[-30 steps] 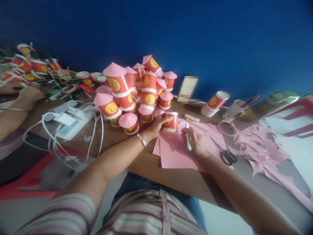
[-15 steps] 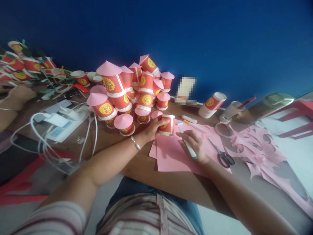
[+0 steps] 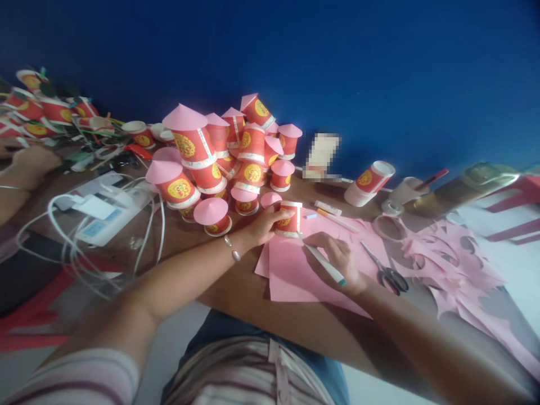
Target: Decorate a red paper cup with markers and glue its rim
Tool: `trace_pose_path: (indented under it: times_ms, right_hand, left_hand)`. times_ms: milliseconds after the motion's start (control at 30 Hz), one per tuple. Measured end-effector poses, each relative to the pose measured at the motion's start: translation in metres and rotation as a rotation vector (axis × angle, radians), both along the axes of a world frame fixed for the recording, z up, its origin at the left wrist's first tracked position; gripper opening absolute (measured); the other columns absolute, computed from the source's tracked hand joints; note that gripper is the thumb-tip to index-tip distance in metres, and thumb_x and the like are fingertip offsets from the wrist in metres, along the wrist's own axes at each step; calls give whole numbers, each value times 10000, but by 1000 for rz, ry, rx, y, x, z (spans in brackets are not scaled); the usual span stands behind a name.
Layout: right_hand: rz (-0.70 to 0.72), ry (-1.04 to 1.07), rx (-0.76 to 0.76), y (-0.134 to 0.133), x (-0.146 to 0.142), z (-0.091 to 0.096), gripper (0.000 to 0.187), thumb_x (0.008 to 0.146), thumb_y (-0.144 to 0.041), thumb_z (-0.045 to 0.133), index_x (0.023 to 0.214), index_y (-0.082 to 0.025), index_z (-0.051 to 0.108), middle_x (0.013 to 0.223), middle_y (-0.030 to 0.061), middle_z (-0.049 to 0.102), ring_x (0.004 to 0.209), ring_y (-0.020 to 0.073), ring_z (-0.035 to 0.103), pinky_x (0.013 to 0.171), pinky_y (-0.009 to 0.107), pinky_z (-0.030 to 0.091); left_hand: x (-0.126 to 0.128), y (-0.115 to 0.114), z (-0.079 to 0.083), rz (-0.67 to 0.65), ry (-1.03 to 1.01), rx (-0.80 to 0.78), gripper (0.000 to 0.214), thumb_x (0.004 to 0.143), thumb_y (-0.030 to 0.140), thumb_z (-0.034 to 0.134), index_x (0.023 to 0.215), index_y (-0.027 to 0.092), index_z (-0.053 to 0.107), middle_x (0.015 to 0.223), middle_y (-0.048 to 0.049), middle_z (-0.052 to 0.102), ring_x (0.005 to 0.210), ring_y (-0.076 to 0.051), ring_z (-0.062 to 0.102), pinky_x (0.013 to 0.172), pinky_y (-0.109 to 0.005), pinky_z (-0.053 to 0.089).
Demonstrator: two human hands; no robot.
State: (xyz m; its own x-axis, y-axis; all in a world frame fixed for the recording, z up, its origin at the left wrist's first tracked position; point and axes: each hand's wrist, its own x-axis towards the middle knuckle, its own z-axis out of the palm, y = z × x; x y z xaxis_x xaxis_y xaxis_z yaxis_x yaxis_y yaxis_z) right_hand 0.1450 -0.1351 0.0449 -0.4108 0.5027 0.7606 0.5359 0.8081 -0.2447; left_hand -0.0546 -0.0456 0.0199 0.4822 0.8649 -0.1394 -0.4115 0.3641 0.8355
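Our left hand (image 3: 262, 225) is curling its fingers around a red cup (image 3: 291, 218), pressing it down on the pink sheet (image 3: 295, 278). Our right hand (image 3: 340, 256) is pinching a white pen (image 3: 325, 265) in a closed writing grip, with its tip lying at the foot of the cup on the side facing that hand.

We are judging the work to be well along overall. Just beyond the left hand, a heap of cups with pink cone tops (image 3: 211, 157) is already piled up, while the cup under our fingers is wearing no cone. We are making out no drawn line on the sheet, so this outline looks barely begun, with cutting and shaping left.

Just past the right hand, scissors (image 3: 387, 271) and a tape ring (image 3: 390, 228) are lying on the table (image 3: 236, 295), with pink offcuts (image 3: 455, 264) spreading further out. Beyond them a stack of plain cups (image 3: 371, 179) is lying on its side. Well out from the left hand, a power strip with white cables (image 3: 101, 219) is sprawling, and another person's hand (image 3: 31, 163) is resting past it. Nothing is crowding the pen's path except our own fingers around the cup.
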Motion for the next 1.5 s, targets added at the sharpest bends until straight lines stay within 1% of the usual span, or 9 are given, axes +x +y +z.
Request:
trace_pose_path:
  times_ms: [133, 267, 400, 533, 733, 933, 1067, 1233, 1500]
  right_hand:
    - [8, 17, -6, 5, 1, 4, 145, 1005, -121, 632, 1102, -227, 608, 858, 17, 750, 681, 143, 727, 615, 242, 574]
    - [-7, 52, -31, 8, 0, -3, 148, 1004, -132, 630, 1100, -245, 615, 871, 14, 750, 698, 152, 733, 624, 252, 578]
    - [-39, 80, -46, 9, 1, -12, 137, 1011, -147, 617, 1098, -252, 602, 850, 12, 734, 686, 160, 723, 615, 260, 583]
    - [-67, 90, -56, 9, 4, -16, 149, 1003, -147, 622, 1103, -256, 600, 853, 11, 736, 705, 165, 738, 622, 261, 594]
    - [-74, 86, -117, 8, 3, -15, 129, 1012, -160, 618, 1105, -243, 587, 829, 9, 718, 680, 155, 726, 619, 247, 596]
    - [6, 59, -47, 5, 0, -12, 168, 1000, -119, 620, 1110, -243, 598, 831, 11, 744, 692, 155, 745, 629, 250, 608]
    - [-26, 60, -56, 5, 2, -12, 174, 995, -135, 641, 1120, -251, 612, 840, 17, 756, 705, 168, 759, 627, 261, 613]
    - [-42, 82, -40, 6, 1, -14, 208, 978, -105, 653, 1126, -247, 618, 839, 13, 755, 693, 156, 754, 629, 238, 607]
    - [-75, 60, -49, 7, 2, -19, 214, 970, -99, 661, 1106, -259, 622, 845, 6, 761, 719, 166, 770, 659, 256, 624]
  left_hand:
    - [2, 2, 1, -50, 33, 17, 521, 728, 387, 890, 1154, 153, 705, 1031, -69, 761, 919, -202, 715, 785, -320, 581]
    - [7, 9, 2, -105, 36, 62, 477, 751, 416, 872, 1114, 148, 718, 1046, -96, 770, 965, -229, 732, 818, -336, 591]
    - [13, 15, 1, -96, 17, 101, 453, 735, 414, 891, 1061, 148, 723, 976, -73, 766, 876, -199, 722, 767, -305, 576]
    - [14, 12, 3, -102, -25, 130, 451, 730, 400, 909, 1057, 157, 717, 963, -67, 769, 851, -182, 713, 753, -282, 561]
    - [8, 7, 3, -97, 42, 79, 512, 742, 443, 908, 1109, 159, 691, 997, -70, 758, 852, -177, 704, 764, -290, 554]
    - [8, 9, 1, -105, 19, 73, 513, 733, 450, 907, 1091, 157, 686, 989, -75, 742, 887, -203, 707, 788, -317, 555]
    - [8, 9, 3, -97, -20, 60, 490, 718, 427, 917, 1058, 152, 695, 953, -69, 747, 873, -201, 707, 778, -307, 552]
    - [8, 8, 6, -106, -24, 73, 448, 733, 417, 912, 1043, 161, 716, 950, -68, 759, 856, -190, 710, 769, -303, 555]
    - [8, 10, 3, -109, -30, 87, 442, 725, 418, 920, 1038, 167, 734, 951, -70, 769, 865, -185, 717, 784, -301, 560]
